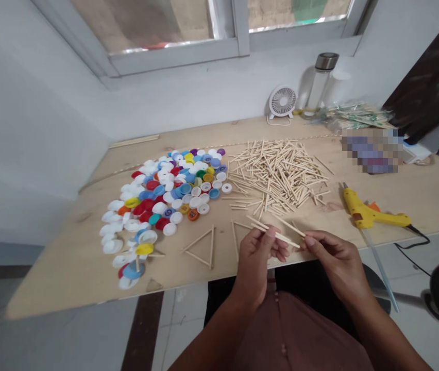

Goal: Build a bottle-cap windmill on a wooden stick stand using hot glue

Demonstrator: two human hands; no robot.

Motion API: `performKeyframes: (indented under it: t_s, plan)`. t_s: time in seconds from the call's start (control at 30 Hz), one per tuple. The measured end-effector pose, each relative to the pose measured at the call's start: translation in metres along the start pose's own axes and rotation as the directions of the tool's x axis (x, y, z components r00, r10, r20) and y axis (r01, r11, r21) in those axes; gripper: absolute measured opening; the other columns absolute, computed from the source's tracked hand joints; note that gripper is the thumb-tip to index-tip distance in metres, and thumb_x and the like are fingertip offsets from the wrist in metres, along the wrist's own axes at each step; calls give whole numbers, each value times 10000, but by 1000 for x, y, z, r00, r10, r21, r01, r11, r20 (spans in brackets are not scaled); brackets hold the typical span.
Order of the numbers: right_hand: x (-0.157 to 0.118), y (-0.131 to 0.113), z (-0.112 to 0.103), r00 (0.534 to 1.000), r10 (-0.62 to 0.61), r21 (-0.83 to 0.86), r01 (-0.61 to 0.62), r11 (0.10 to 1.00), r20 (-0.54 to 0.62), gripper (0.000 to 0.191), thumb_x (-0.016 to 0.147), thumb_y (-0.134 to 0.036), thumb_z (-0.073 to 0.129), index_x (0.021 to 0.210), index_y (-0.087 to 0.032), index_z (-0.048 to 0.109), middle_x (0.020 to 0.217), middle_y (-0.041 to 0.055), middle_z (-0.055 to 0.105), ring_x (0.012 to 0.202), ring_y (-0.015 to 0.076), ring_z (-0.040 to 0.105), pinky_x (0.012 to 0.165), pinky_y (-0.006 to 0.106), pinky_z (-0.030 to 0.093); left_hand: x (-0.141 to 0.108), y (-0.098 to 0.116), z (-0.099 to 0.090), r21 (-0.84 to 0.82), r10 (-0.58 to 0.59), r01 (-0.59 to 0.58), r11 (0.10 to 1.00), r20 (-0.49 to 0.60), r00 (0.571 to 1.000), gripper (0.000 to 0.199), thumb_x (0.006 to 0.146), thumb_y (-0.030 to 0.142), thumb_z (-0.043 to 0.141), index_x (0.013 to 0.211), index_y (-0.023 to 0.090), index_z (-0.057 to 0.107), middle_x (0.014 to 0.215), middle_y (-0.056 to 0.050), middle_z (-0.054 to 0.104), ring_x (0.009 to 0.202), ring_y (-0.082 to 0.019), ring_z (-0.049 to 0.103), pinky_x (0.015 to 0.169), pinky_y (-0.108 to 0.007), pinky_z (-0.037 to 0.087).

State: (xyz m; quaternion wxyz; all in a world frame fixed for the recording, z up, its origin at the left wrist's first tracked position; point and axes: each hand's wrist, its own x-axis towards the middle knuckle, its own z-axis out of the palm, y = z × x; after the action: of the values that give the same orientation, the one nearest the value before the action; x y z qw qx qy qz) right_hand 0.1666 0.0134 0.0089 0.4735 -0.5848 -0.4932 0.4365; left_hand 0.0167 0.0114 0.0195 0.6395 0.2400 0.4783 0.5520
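My left hand (257,255) is closed on a few thin wooden sticks (260,224), pinched between thumb and fingers at the table's front edge. Beside it, my right hand (331,252) pinches the near end of another wooden stick (287,225). A large pile of wooden sticks (281,175) lies just beyond both hands. To the left, a triangle of sticks (212,247) rests flat on the wood. Part of a second stick shape (235,239) shows by my left hand, which hides the rest of it.
Many colourful bottle caps (169,185) are heaped at left. A yellow glue gun (362,208), its clear glue stick hanging over the front edge, lies at right. Farther back stand a small white fan (282,103) and a glass bottle (319,85), near bagged sticks (354,114).
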Motion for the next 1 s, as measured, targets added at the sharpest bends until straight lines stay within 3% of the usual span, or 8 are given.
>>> performKeyframes:
  t_s: [0.27, 0.57, 0.73, 0.87, 1.0]
  plan:
    - [6, 2, -14, 997, -77, -105, 77, 992, 7, 225, 744, -426, 686, 817, -227, 761, 704, 19, 712, 650, 172, 648, 614, 269, 522, -3, -2, -12, 119, -14, 10, 993, 28, 1000, 398, 768, 543, 616, 688, 156, 573, 494, 0, 597, 457, -115, 547, 500, -234, 436]
    - [4, 6, -17, 993, -66, -179, 82, 980, 93, 268, 811, -433, 623, 925, -226, 750, 745, 26, 728, 722, 191, 671, 677, 299, 540, -4, -3, -18, 138, 8, -13, 990, 40, 999, 362, 791, 506, 612, 761, 146, 611, 569, -26, 652, 537, -146, 620, 558, -260, 484]
    - [5, 9, -22, 997, -43, -202, 56, 978, 68, 272, 777, -446, 661, 916, -227, 743, 846, 37, 740, 755, 190, 669, 678, 287, 530, -4, -1, -19, 142, 29, -30, 989, 10, 1000, 314, 795, 455, 625, 750, 144, 613, 587, -23, 663, 546, -135, 624, 551, -244, 490]
    - [6, 7, -26, 998, -59, -197, 56, 979, -8, 253, 747, -437, 684, 836, -203, 725, 787, 36, 714, 703, 172, 640, 655, 271, 510, 4, 12, -21, 217, 97, -96, 971, 6, 995, 255, 769, 396, 657, 802, 145, 623, 607, -21, 672, 567, -141, 637, 556, -244, 497]
    - [6, 4, -28, 995, -68, -175, 54, 983, -71, 212, 734, -407, 699, 810, -208, 708, 774, 24, 692, 694, 155, 612, 653, 255, 489, 30, 32, -23, 270, 239, -225, 936, -17, 971, 211, 707, 327, 703, 814, 149, 665, 615, -2, 668, 572, -128, 629, 553, -230, 488]
